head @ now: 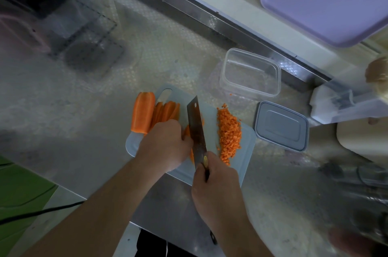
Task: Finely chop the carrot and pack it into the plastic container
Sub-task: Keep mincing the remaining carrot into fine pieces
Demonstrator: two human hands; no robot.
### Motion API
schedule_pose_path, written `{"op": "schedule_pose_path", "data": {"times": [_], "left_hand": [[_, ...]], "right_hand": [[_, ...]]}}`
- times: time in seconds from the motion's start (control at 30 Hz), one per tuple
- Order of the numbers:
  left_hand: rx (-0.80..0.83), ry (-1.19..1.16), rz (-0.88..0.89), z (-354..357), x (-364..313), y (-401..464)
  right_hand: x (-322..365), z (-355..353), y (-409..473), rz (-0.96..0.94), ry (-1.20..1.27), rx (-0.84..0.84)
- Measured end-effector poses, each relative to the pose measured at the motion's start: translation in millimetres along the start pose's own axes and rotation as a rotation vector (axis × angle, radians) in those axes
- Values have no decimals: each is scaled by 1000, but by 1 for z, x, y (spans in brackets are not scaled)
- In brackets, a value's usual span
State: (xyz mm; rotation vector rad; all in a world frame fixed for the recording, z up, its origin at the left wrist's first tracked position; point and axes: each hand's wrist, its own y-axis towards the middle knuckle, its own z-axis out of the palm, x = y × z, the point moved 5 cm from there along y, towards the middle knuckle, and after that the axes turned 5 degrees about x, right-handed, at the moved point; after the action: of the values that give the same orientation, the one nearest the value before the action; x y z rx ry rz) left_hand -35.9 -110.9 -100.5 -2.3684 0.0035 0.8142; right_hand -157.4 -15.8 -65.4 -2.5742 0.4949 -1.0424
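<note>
Carrot chunk (142, 112): one thick uncut piece, lying at the far left edge of the cutting board (247, 141), partly over the board's handle slot.
Carrot slices (167, 111): a fan of long flat slices just right of the chunk; their near ends run under the left hand, so an exact count cannot be made.
Left hand (165, 144): fingers curled down, pressing on the carrot strips (187, 133) beside the blade; the fingertips are hidden and only a sliver of orange shows at the knuckles.
Cleaver (196, 128): one, blade standing edge-down on the board, its flat close against the left knuckles, tip pointing away.
Right hand (217, 177): clenched round the cleaver's handle, of which only a short yellowish bit shows above the fist.
Diced carrot (229, 132): one heap of small cubes on the right part of the board, with a few stray bits at its far end.
Plastic container (251, 72): one, clear, on the table (84, 110) beyond the board's far right corner, nothing visible inside.
Lid (281, 125): one grey lid flat on the table, just right of the board.
Right edge: a purple tray (327, 0) leans at the far side; the blurred things below it are hard to make out.
</note>
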Motion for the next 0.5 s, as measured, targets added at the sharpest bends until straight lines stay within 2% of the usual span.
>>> {"op": "schedule_pose_path", "data": {"times": [0.5], "left_hand": [[-15, 28, 33, -2, -2, -4]], "right_hand": [[3, 9, -8, 30, -50, 47]]}}
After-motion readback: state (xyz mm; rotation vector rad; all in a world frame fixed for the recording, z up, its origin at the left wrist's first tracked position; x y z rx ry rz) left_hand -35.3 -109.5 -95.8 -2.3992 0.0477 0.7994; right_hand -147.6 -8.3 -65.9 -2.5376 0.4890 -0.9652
